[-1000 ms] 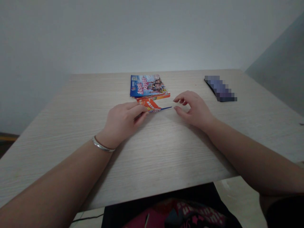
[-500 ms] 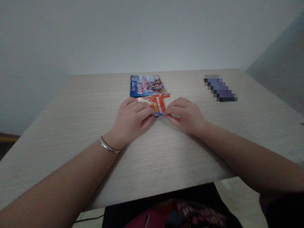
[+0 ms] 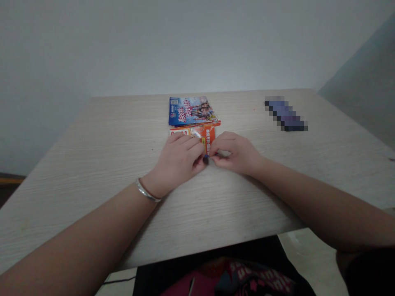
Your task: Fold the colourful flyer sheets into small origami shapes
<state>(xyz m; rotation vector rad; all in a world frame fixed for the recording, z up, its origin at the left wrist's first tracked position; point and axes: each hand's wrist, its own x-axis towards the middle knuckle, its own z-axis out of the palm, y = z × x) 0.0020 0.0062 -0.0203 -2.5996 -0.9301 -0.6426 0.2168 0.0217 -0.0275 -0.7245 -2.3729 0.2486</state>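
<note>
**Both hands pinch the near corner of a leaflet**

Closest in, dark cloth with a pink print [image 3: 234, 279] shows below the edge of the pale wood-grain table [image 3: 108, 135]. Both forearms lie across it, and the left wrist carries a thin silver metal bracelet [image 3: 147, 192].

The left hand [image 3: 179, 158] and the right hand [image 3: 236, 154] meet at the middle of the table, almost touching. Each is closed to a narrow pinch, thumb against fingertips, on the near corner of the orange printed paper leaflet [image 3: 203, 133]. The leaflet lies flat just beyond the knuckles.

The step in hand looks like fine work on that corner, a crease or a fold. Carrying it on would call for even pressure from both pinches and matched edges.

The leaflet's far edge is tucked under a blue glossy booklet [image 3: 189, 110]. A blurred dark oblong object [image 3: 286, 115] lies well apart to the right, before the plain grey wall [image 3: 197, 41].
</note>
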